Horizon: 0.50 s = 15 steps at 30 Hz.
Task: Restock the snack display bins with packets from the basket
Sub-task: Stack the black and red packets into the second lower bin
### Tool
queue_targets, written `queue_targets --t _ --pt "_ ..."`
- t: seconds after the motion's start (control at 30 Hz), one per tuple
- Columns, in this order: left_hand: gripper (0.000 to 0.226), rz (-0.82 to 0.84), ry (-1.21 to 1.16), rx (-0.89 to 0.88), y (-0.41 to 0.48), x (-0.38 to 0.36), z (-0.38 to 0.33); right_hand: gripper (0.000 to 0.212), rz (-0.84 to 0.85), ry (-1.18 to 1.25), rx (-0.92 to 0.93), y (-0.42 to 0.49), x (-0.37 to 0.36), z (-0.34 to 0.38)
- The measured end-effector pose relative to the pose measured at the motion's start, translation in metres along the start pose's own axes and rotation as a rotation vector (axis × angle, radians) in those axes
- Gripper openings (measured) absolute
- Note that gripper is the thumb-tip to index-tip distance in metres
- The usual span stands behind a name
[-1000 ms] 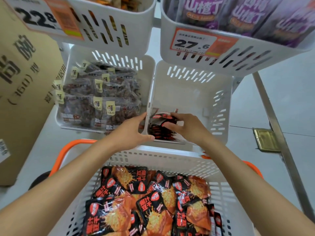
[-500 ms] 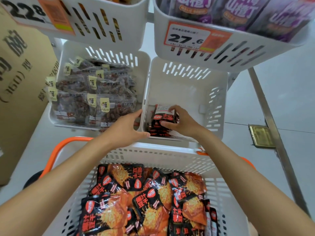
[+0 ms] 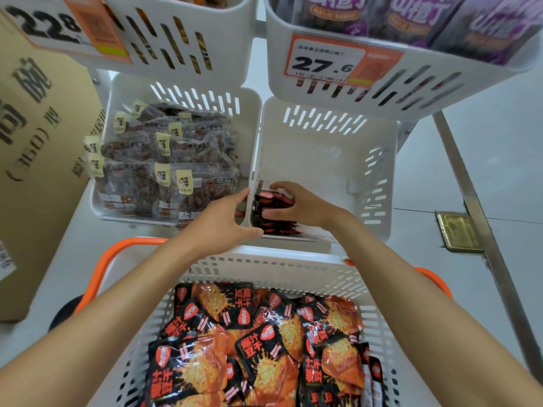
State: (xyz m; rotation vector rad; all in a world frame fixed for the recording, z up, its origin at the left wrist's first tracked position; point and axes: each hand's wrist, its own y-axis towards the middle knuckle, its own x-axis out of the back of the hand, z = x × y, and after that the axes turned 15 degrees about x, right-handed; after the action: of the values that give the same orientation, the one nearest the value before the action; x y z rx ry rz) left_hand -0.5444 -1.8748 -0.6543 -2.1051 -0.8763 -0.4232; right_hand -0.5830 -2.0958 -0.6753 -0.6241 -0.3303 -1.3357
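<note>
A white basket (image 3: 264,267) with orange handles sits below me, full of several black-and-orange snack packets (image 3: 264,342). Ahead is a white display bin (image 3: 379,177), mostly bare inside. A small stack of the same black-and-red packets (image 3: 273,199) stands in its near left corner. My right hand (image 3: 302,205) reaches into the bin and grips that stack, fingers curled over its top and side. My left hand (image 3: 223,218) holds the bin's near left corner, thumb on the front rim and fingers along the left wall.
A white bin (image 3: 102,201) to the left holds several clear packets of brown snacks. Two upper bins carry price tags 22.8 (image 3: 55,27) and 27.6 (image 3: 323,64). A cardboard box (image 3: 35,136) stands at the left. A metal rack leg (image 3: 482,218) slants down the right.
My right hand has pressed the packet stack lower and tighter into the bin's near left corner. My left hand stays on the bin's corner. The view has shifted slightly.
</note>
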Motion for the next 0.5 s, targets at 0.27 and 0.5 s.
queue_targets --t 0.27,0.5 --pt "0.089 -0.022 -0.005 -0.001 -0.008 0.002 -0.004 0.076 -0.054 -0.11 0.04 -0.016 0.009 0.017" --pt "0.043 -0.463 -0.054 -0.305 -0.066 -0.013 -0.005 0.05 -0.332 -0.067 0.31 -0.153 -0.039 0.084"
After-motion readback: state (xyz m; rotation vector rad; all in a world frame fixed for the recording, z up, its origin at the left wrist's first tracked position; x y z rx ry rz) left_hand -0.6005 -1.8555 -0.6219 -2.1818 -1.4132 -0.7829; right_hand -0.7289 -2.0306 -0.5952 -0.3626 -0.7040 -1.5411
